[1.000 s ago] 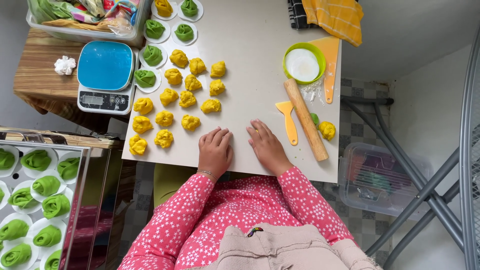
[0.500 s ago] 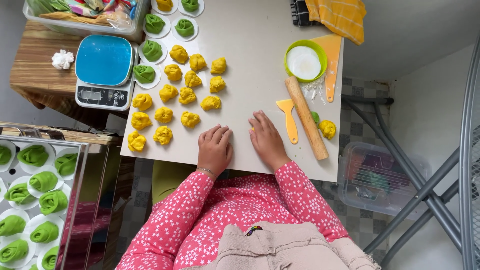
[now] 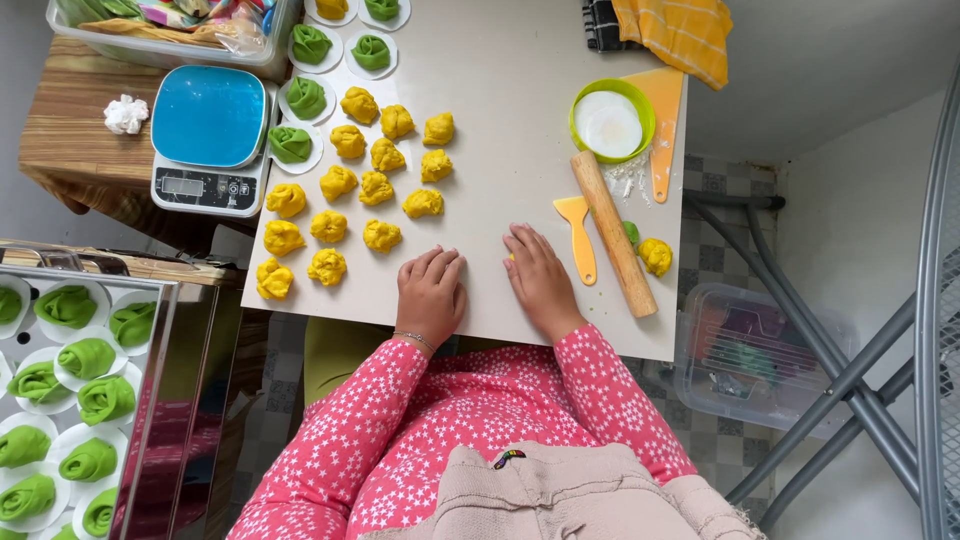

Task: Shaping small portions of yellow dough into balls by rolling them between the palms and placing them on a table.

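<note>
While both palms lie flat near the tabletop's near edge, the scene reads like this:

Left hand: the left hand [image 3: 432, 292] rests palm down on the tabletop [image 3: 520, 110] at the near edge, its fingers [image 3: 440, 266] stretched out and pressed close together, holding nothing.
Right hand: the right hand [image 3: 537, 277] lies palm down just beside the left, apart from it by a narrow gap; its fingers are straight and only slightly spread; a speck of yellow shows at the fingertips, too small to tell what it is.
Yellow dough balls: the yellow dough balls [image 3: 363, 182] lie in loose rows from the middle of the tabletop toward its left edge; the nearest one [image 3: 382, 235] sits just beyond the left hand's fingertips, not touching.
Yellow scraper: a small yellow scraper [image 3: 577, 232] lies just to the right of the right hand.
Rolling pin: a wooden rolling pin [image 3: 613, 232] lies tilted beside the scraper, toward the right edge.
Lone dough ball: one dough ball [image 3: 655, 255] sits at the right edge, beside the rolling pin.
Green bowl: a green bowl [image 3: 611, 122] of white flour stands near the far right corner.
Green dough pieces: green dough pieces [image 3: 307, 97] on white papers sit by the far left edge.
Scale: a blue-topped kitchen scale [image 3: 207, 135] stands just off the left edge.
</note>
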